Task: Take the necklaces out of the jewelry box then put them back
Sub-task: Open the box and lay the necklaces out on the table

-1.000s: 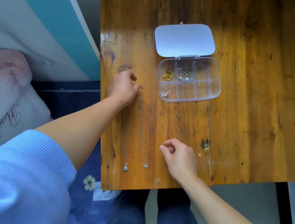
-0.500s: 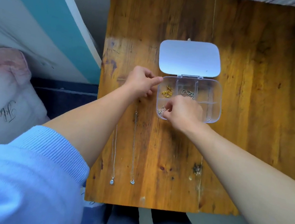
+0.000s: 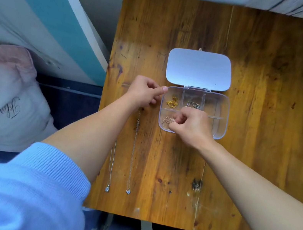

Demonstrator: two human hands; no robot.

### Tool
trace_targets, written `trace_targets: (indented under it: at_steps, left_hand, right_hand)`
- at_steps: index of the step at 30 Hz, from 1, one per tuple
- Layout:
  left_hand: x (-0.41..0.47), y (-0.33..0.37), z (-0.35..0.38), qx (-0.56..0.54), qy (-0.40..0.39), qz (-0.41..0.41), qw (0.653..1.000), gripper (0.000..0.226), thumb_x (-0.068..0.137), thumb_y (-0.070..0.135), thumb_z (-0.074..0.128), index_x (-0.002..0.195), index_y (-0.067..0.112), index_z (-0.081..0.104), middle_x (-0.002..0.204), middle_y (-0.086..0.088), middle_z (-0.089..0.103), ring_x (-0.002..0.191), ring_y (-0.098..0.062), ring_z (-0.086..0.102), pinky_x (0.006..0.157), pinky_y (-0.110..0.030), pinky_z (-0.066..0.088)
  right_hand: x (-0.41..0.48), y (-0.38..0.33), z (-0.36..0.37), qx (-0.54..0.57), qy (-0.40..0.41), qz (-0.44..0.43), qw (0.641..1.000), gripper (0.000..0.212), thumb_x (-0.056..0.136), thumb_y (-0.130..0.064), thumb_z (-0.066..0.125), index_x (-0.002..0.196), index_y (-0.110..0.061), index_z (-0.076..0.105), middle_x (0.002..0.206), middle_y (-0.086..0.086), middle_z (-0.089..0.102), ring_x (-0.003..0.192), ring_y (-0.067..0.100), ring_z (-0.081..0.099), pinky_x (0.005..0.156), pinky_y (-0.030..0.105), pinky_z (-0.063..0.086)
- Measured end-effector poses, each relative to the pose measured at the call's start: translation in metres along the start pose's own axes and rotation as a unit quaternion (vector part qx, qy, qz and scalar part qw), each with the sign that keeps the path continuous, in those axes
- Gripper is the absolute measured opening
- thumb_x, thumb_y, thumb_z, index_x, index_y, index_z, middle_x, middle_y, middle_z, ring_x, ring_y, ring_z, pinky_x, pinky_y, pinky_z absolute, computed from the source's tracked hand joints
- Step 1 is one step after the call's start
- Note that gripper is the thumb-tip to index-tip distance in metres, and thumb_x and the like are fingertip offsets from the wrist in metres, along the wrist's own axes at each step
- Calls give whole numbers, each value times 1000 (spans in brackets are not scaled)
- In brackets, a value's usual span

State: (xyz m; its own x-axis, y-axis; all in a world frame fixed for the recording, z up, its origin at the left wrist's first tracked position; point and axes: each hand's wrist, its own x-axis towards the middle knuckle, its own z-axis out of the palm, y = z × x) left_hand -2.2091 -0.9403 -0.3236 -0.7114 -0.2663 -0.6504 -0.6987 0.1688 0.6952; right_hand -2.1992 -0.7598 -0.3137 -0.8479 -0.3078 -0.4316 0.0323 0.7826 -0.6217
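The clear jewelry box [image 3: 225, 115] lies mid-table with its white lid [image 3: 199, 68] folded back. Inside are a gold necklace [image 3: 172, 102], a silver necklace [image 3: 194, 104] and a rose-gold necklace [image 3: 166, 120], each bunched in its own compartment. My right hand [image 3: 191, 129] reaches into the near-left compartment and pinches the rose-gold necklace. My left hand [image 3: 144, 92] is curled at the box's far-left corner, its thumb and forefinger on the rim. Two silver pendant necklaces lie stretched out on the wood: one [image 3: 110, 166] at the left edge, the other [image 3: 133, 152] beside it.
The wooden table [image 3: 251, 152] is small and square, with a dark knot [image 3: 196, 184] near its front. A pink pillow [image 3: 6, 97] and a teal-and-white wall panel [image 3: 58, 17] are to the left. My legs show under the front edge.
My right hand came up from the table's front into the box and took hold of the rose-gold necklace. My left hand left the laid-out necklaces and went to the box's corner.
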Motion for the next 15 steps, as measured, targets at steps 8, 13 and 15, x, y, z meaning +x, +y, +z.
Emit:
trace_targets:
  at_steps: [8, 13, 15]
  left_hand:
    - [-6, 3, 3, 40, 42, 41, 997, 23, 83, 32, 73, 86, 9, 69, 79, -9, 70, 64, -21, 63, 64, -33, 53]
    - [-32, 12, 15, 149, 175, 144, 962, 16, 82, 30, 71, 92, 17, 69, 79, 1, 68, 78, -18, 64, 71, -32, 54]
    - [-46, 12, 24, 188, 186, 200, 943, 13, 83, 27, 68, 92, 18, 69, 83, 2, 69, 79, -16, 63, 69, -30, 52]
  right_hand:
    - [-16, 24, -25, 300, 9, 97, 949, 23, 71, 11, 70, 85, -7, 65, 59, 9, 64, 48, 9, 59, 48, 19, 47]
    - [-34, 40, -36, 368, 22, 173, 913, 21, 80, 6, 66, 95, -7, 73, 73, 9, 66, 60, 11, 62, 48, 20, 49]
    - [-41, 47, -39, 385, 39, 198, 900, 17, 79, 6, 67, 81, -10, 73, 74, 11, 69, 65, 15, 66, 49, 20, 50]
